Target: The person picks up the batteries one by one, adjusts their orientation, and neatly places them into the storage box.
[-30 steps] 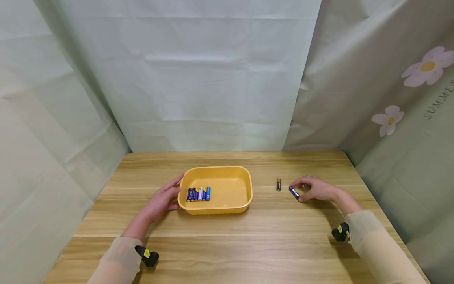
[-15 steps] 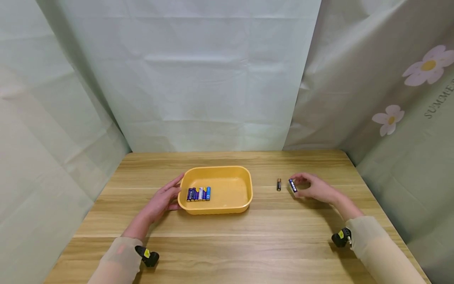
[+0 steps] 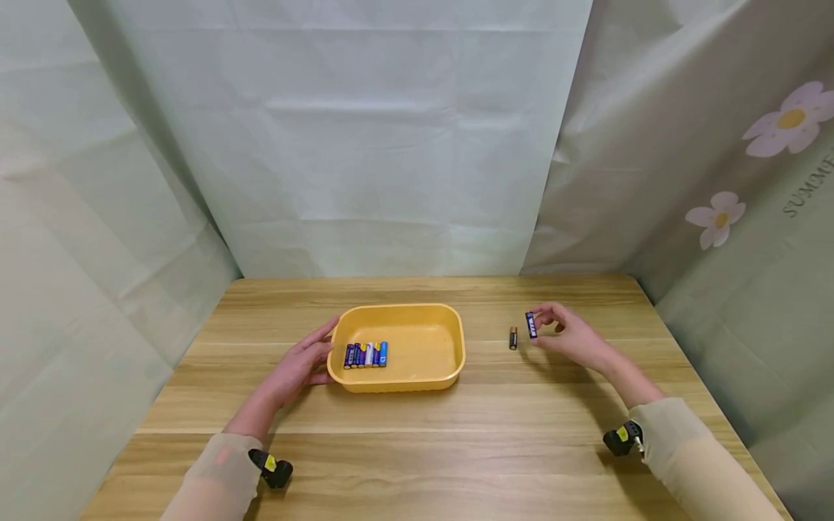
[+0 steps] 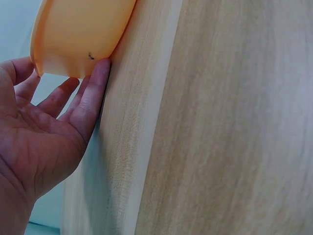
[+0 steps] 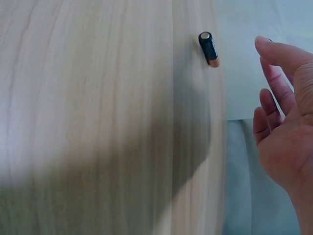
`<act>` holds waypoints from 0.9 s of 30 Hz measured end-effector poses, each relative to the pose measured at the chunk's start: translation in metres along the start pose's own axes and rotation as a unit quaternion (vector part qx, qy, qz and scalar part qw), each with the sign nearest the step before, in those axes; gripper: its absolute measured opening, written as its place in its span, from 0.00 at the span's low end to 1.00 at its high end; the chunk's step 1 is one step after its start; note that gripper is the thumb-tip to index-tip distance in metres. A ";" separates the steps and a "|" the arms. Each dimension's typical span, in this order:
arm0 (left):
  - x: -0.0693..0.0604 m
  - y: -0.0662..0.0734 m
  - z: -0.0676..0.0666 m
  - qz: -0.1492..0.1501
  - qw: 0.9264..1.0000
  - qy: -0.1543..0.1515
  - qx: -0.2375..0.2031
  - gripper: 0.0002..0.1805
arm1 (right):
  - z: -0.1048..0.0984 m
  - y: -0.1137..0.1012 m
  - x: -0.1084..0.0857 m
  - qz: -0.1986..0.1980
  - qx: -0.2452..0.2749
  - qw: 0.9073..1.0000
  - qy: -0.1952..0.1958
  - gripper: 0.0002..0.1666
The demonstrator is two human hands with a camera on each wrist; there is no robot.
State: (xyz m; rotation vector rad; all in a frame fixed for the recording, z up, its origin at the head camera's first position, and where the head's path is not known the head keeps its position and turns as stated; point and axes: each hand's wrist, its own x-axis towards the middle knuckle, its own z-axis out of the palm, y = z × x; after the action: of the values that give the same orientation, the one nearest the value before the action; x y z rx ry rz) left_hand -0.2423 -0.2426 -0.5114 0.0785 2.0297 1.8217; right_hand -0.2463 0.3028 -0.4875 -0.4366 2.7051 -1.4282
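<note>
In the head view my right hand (image 3: 573, 340) pinches a dark blue battery (image 3: 531, 325) between thumb and fingertips, raised over the table. The right wrist view shows my hand's fingers, which hide nearly all of that battery. Just left of it a black battery with a copper end (image 3: 513, 338) lies on the tabletop; the right wrist view shows this black battery (image 5: 209, 49) too. My left hand (image 3: 301, 370) rests its fingers against the left end of a yellow tray (image 3: 430, 382). Inside, on the left, several blue, purple and white batteries (image 3: 365, 355) lie side by side in a row.
The wooden table (image 3: 417, 463) reaches back to a pale hanging sheet (image 3: 365, 145). More sheeting, with printed flowers (image 3: 717, 219), hangs on the right. Bare wood lies in front of the tray and between it and the black battery.
My right hand has lifted the dark blue battery off the table and moved it back and slightly left, turning it more upright. The left hand and tray have stayed in place.
</note>
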 end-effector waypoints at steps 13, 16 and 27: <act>0.000 0.002 0.000 -0.004 1.000 0.006 0.006 0.32 | 0.008 -0.022 0.005 -0.019 0.022 0.999 0.040 0.32; 0.000 0.002 0.000 -0.005 1.000 0.007 0.004 0.32 | 0.010 -0.028 0.006 -0.023 0.030 0.998 0.041 0.32; 0.002 0.003 -0.001 -0.005 1.000 -0.005 -0.017 0.33 | 0.024 -0.079 0.007 -0.029 0.032 0.999 0.028 0.33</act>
State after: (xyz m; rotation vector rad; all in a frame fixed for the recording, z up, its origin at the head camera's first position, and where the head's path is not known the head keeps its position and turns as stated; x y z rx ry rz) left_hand -0.2451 -0.2420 -0.5086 0.0688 1.9880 1.8450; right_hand -0.2308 0.2396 -0.4363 -0.4812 2.7017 -1.5618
